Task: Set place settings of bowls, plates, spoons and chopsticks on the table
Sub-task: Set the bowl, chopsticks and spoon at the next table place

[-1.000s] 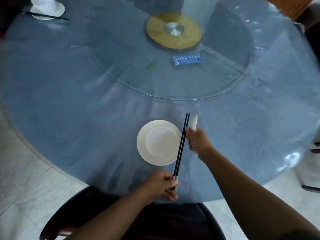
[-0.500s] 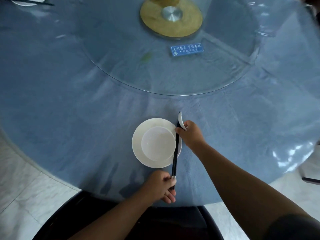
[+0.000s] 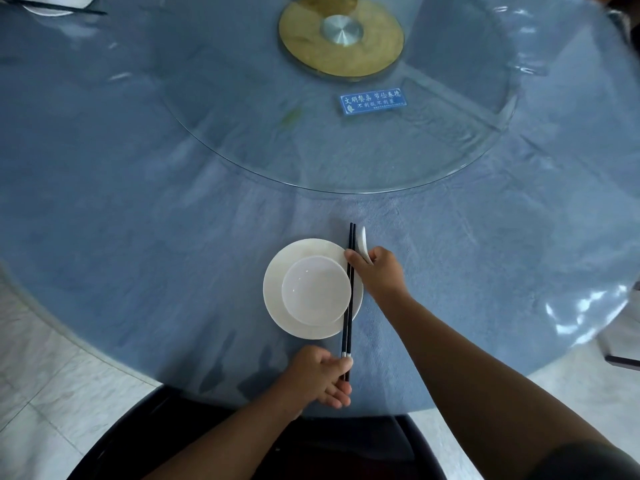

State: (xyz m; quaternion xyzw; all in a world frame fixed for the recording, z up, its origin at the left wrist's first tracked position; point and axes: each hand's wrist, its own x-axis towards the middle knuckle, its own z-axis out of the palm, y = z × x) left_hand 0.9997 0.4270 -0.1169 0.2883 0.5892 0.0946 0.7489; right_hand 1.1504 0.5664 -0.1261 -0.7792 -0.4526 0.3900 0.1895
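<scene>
Mid-step: lining up chopsticks [image 3: 348, 306] across right rim of plate [image 3: 277, 306], beside bowl [image 3: 315, 289] on desk [image 3: 173, 237]. Pinching near ends in left hand [image 3: 322, 377] fingers; steadying far part with right hand [image 3: 379, 271], fingers curled round spoon [image 3: 363, 239]. Next, likely: slide clear of plate, lay flat, set spoon down.

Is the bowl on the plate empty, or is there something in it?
Empty. The bowl sits upright on the plate, its white inside bare; the spoon is outside it, in the right hand.
</scene>
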